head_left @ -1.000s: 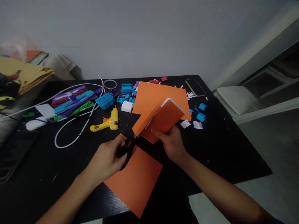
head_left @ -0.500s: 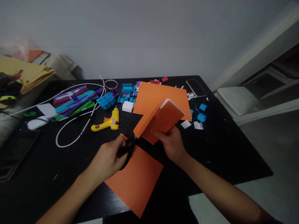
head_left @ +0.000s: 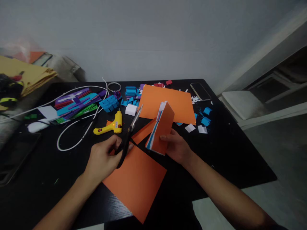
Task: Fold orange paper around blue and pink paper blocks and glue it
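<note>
My left hand [head_left: 103,156] is closed on the black handles of a pair of scissors [head_left: 130,129], whose blades point up and away from me. In my right hand [head_left: 177,147] is a small orange-covered booklet [head_left: 165,129], held upright above the table. White and blue layers show along its edge facing left. Between the scissors and the booklet lies a narrow orange paper strip [head_left: 143,131]. Beneath my left hand an orange sheet [head_left: 139,182] reaches the table's front edge. Another orange sheet [head_left: 178,102] lies behind the booklet.
A yellow glue gun [head_left: 109,127] rests left of the scissors, with a looped white cable [head_left: 62,149] beside it. Coloured paper strips [head_left: 76,105] are piled at the left. Blue and white paper pieces [head_left: 202,129] and a phone [head_left: 200,91] lie at the right of the black table [head_left: 227,153].
The orange strip has come away from the booklet and dropped to the table. My right hand has turned the booklet edge-on. The scissors have moved left, blades now clear of the paper.
</note>
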Demonstrator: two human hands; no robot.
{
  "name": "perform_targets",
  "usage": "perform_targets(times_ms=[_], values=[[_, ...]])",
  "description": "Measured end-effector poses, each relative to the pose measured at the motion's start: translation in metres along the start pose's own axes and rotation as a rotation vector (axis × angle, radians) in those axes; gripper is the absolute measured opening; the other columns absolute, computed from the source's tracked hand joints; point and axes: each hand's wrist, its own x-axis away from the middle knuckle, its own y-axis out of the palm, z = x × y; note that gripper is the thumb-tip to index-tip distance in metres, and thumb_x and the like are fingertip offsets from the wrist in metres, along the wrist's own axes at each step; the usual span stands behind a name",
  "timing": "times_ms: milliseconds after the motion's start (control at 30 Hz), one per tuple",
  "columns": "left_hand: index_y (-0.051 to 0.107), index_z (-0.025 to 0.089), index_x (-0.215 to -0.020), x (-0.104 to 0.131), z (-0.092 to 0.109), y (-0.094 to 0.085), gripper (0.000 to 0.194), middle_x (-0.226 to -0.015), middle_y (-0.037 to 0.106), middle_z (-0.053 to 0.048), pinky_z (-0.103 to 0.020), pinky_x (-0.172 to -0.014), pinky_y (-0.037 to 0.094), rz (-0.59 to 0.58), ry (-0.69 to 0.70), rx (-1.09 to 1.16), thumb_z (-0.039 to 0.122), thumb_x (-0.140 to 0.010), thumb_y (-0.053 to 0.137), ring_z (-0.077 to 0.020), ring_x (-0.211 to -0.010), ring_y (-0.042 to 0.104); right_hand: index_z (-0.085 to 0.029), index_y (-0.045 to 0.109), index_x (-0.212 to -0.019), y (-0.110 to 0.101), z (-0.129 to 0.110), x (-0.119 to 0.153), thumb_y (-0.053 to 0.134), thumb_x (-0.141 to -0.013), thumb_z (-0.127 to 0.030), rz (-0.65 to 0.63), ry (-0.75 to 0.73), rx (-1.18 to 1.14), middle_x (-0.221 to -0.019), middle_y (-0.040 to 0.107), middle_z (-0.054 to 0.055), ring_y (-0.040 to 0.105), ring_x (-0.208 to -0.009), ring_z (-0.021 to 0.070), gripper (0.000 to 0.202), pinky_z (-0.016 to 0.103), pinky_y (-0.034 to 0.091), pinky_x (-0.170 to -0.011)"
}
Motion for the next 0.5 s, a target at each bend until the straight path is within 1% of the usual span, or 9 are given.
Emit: perform_targets(times_ms=[33, 100, 167, 233, 300, 367, 433, 500], values=[[0.052, 0.021, -0.068, -0.0003, -0.0002, 0.0004, 0.029, -0.057, 0.049, 0.006, -0.023, -0.053, 0.036, 0.002, 0.016, -0.043, 0.040, -0.085, 0.066, -0.0108, -0.052, 0.045, -0.019, 0.077, -0.096, -0.0012, -0.0016, 0.0002, 0.088, -0.065, -0.018, -0.046, 0.038, -0.045, -0.095, 0.081, 0.002, 0.075, -0.082, 0.0180, 0.033, 0.031, 0.062, -0.082], [0.056, 0.021, -0.070, -0.0010, 0.0005, 0.0016, 0.024, -0.058, 0.054, 0.004, -0.025, -0.055, 0.037, -0.010, 0.037, -0.148, 0.039, -0.083, 0.063, -0.0134, -0.054, 0.050, -0.018, 0.077, -0.096, -0.0021, -0.0042, 0.0009, 0.084, -0.064, -0.014, -0.126, 0.086, -0.115, -0.091, 0.081, 0.001, 0.074, -0.079, 0.0161, 0.032, 0.028, 0.062, -0.080], [0.062, 0.021, -0.073, -0.0015, 0.0020, 0.0030, 0.020, -0.061, 0.061, 0.001, -0.029, -0.062, 0.040, -0.047, 0.036, -0.263, 0.039, -0.082, 0.062, -0.0183, -0.060, 0.057, -0.018, 0.077, -0.097, -0.0017, -0.0063, 0.0015, 0.081, -0.065, -0.013, -0.187, 0.107, -0.139, -0.089, 0.080, 0.000, 0.074, -0.079, 0.0152, 0.032, 0.026, 0.062, -0.079], [0.067, 0.022, -0.077, -0.0019, 0.0035, 0.0044, 0.020, -0.065, 0.066, -0.002, -0.032, -0.067, 0.041, -0.092, 0.010, -0.354, 0.041, -0.082, 0.063, -0.0231, -0.067, 0.060, -0.018, 0.075, -0.099, -0.0008, -0.0077, 0.0020, 0.079, -0.068, -0.015, -0.229, 0.118, -0.138, -0.088, 0.079, -0.001, 0.074, -0.078, 0.0145, 0.032, 0.025, 0.062, -0.080], [0.068, 0.024, -0.085, -0.0017, 0.0042, 0.0057, 0.021, -0.074, 0.071, -0.003, -0.033, -0.067, 0.041, -0.149, -0.034, -0.374, 0.044, -0.084, 0.064, -0.0254, -0.071, 0.063, -0.018, 0.074, -0.100, -0.0004, -0.0083, 0.0021, 0.078, -0.070, -0.017, -0.248, 0.137, -0.143, -0.086, 0.078, -0.001, 0.074, -0.077, 0.0139, 0.030, 0.025, 0.062, -0.080], [0.066, 0.024, -0.092, -0.0010, 0.0038, 0.0069, 0.021, -0.082, 0.073, -0.003, -0.031, -0.064, 0.040, -0.203, -0.072, -0.344, 0.044, -0.085, 0.065, -0.0254, -0.075, 0.066, -0.017, 0.074, -0.100, -0.0005, -0.0080, 0.0020, 0.077, -0.070, -0.018, -0.244, 0.170, -0.152, -0.086, 0.078, -0.001, 0.073, -0.076, 0.0140, 0.029, 0.024, 0.062, -0.078], [0.063, 0.023, -0.095, 0.0001, 0.0026, 0.0079, 0.019, -0.085, 0.072, -0.003, -0.031, -0.064, 0.040, -0.243, -0.064, -0.305, 0.040, -0.086, 0.066, -0.0243, -0.077, 0.067, -0.016, 0.074, -0.103, -0.0007, -0.0070, 0.0019, 0.076, -0.070, -0.018, -0.224, 0.200, -0.153, -0.089, 0.079, 0.001, 0.073, -0.077, 0.0149, 0.032, 0.025, 0.062, -0.077], [0.061, 0.023, -0.094, 0.0010, 0.0009, 0.0089, 0.016, -0.086, 0.070, -0.002, -0.031, -0.065, 0.041, -0.263, -0.020, -0.280, 0.036, -0.087, 0.066, -0.0235, -0.078, 0.066, -0.015, 0.074, -0.106, -0.0007, -0.0053, 0.0018, 0.076, -0.070, -0.017, -0.207, 0.208, -0.141, -0.091, 0.079, 0.003, 0.073, -0.078, 0.0158, 0.036, 0.026, 0.062, -0.077]])
